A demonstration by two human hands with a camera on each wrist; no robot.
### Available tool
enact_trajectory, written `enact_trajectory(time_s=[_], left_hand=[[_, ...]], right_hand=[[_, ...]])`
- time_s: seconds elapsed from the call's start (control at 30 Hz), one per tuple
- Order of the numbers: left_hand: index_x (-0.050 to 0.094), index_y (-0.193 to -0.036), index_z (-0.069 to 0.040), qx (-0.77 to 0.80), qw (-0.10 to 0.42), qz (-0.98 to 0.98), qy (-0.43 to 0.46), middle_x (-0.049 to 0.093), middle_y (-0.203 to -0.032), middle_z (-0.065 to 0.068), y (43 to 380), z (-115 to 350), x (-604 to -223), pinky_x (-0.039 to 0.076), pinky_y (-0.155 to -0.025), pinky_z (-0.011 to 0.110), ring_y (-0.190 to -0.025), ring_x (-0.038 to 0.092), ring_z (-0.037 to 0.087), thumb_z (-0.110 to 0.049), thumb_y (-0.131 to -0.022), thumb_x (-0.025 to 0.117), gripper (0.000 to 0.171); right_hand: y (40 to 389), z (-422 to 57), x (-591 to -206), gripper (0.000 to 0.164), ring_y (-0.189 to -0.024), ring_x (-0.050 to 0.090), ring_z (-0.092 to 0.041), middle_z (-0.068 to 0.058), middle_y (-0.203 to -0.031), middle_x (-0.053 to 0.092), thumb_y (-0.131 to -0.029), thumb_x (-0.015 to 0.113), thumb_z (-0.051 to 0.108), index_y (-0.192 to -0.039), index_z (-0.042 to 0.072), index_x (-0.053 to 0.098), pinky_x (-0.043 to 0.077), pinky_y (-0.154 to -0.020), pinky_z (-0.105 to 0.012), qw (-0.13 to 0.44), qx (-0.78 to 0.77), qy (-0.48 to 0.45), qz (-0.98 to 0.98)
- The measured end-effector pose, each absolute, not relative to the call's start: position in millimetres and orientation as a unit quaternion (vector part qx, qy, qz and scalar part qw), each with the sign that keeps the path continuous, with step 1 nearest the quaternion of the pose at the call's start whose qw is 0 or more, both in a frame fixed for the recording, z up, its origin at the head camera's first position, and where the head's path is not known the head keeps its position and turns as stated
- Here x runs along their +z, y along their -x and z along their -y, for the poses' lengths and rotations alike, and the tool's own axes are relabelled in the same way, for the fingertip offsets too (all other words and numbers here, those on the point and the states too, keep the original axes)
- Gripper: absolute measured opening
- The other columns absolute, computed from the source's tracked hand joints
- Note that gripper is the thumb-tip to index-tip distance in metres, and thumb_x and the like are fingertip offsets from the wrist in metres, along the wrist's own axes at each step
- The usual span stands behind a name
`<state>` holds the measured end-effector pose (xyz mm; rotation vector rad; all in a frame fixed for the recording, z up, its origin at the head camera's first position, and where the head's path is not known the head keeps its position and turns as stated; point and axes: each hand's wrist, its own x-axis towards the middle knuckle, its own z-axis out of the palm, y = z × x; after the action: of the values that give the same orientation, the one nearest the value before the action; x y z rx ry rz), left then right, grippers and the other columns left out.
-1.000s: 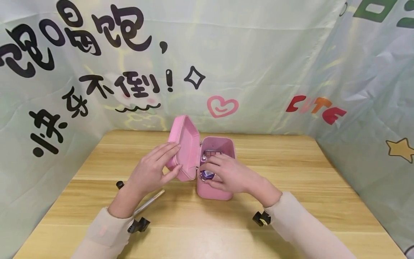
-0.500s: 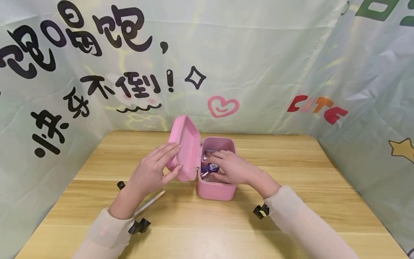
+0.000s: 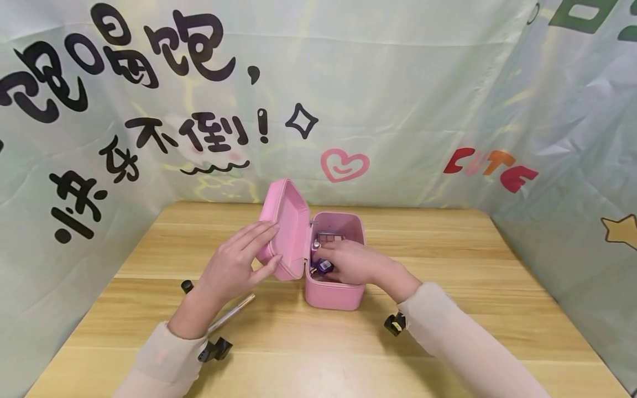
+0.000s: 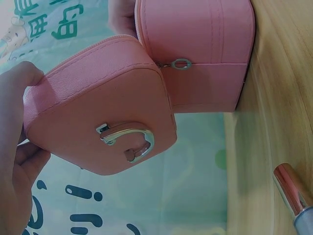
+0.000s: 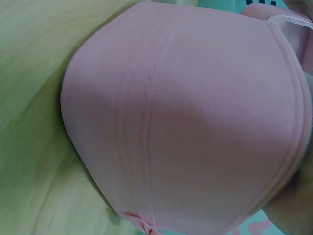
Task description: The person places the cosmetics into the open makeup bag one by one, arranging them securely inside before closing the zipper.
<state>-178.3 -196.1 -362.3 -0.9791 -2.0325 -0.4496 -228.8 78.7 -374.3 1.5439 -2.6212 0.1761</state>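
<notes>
A pink cosmetic case (image 3: 334, 297) stands on the table with its lid (image 3: 292, 235) swung out to the left. My left hand (image 3: 234, 268) holds the lid's outer edge, thumb on the near side and fingers on top. In the left wrist view the lid's outside shows a handle (image 4: 129, 139) with metal fittings. My right hand (image 3: 355, 262) reaches down into the case, its fingertips partly hidden. Beside those fingers lies a dark purple round item (image 3: 325, 266) with a white label; whether they grip it cannot be told. An eyeshadow palette (image 3: 330, 237) sits at the back inside.
A slim silver tube (image 3: 233, 313) lies on the wooden table (image 3: 318, 354) under the left forearm. Its shiny copper-coloured end (image 4: 288, 188) shows in the left wrist view. Printed fabric (image 3: 398, 99) hangs behind and at both sides.
My right hand has shifted slightly and sunk deeper into the case. The purple item turned and moved a little between its fingers. My left hand keeps its hold on the lid.
</notes>
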Motion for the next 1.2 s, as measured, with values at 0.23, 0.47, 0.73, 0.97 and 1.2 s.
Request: enact_trajectory(time_s=[0.23,0.47,0.73,0.97,1.2], left_hand=[[0.062,-0.125,0.003,-0.18,0.408,0.805,0.391,0.062,-0.127,0.017,177.3,196.3,-362.5,0.051,-0.096,0.051,-0.115,0.06,0.035,-0.039,-0.098,0.048,0.052],[0.063,-0.125,0.002,-0.181,0.408,0.805,0.391,0.062,-0.128,0.016,177.6,195.2,-363.0,0.05,-0.097,0.051,-0.116,0.059,0.035,-0.039,-0.098,0.048,0.051],[0.063,-0.125,0.003,-0.182,0.409,0.804,0.391,0.063,-0.126,0.017,177.7,195.0,-362.7,0.051,-0.095,0.052,-0.114,0.06,0.036,-0.039,-0.098,0.048,0.052],[0.063,-0.125,0.002,-0.184,0.404,0.808,0.387,0.063,-0.127,0.016,177.0,195.4,-363.0,0.05,-0.098,0.049,-0.116,0.059,0.035,-0.042,-0.1,0.045,0.054],[0.063,-0.126,0.002,-0.18,0.409,0.807,0.387,0.063,-0.127,0.017,177.3,194.2,-362.2,0.051,-0.096,0.051,-0.115,0.06,0.036,-0.04,-0.099,0.047,0.052]], right_hand=[[229.7,-72.8,-377.0,0.03,-0.108,0.062,-0.022,-0.002,-0.111,0.065,-0.086,0.074,0.025,-0.113,0.015,0.063,0.052,-0.093,-0.043,0.036,0.056,-0.5,0.864],[232.1,-74.3,-381.4,0.032,-0.104,0.062,-0.019,0.001,-0.109,0.065,-0.084,0.076,0.029,-0.112,0.016,0.065,0.053,-0.092,-0.038,0.05,0.051,-0.514,0.855],[229.5,-78.0,-378.3,0.023,-0.105,0.062,-0.021,0.0,-0.108,0.066,-0.09,0.07,0.029,-0.109,0.016,0.068,0.052,-0.094,-0.04,0.078,0.065,-0.518,0.849],[224.9,-86.2,-374.0,0.021,-0.101,0.062,-0.021,0.0,-0.102,0.067,-0.092,0.067,0.033,-0.101,0.015,0.067,0.05,-0.094,-0.04,0.156,0.055,-0.533,0.83],[216.7,-98.6,-368.9,0.032,-0.101,0.06,-0.023,-0.001,-0.105,0.066,-0.091,0.066,0.04,-0.107,0.013,0.069,0.048,-0.093,-0.041,0.17,0.076,-0.518,0.835]])
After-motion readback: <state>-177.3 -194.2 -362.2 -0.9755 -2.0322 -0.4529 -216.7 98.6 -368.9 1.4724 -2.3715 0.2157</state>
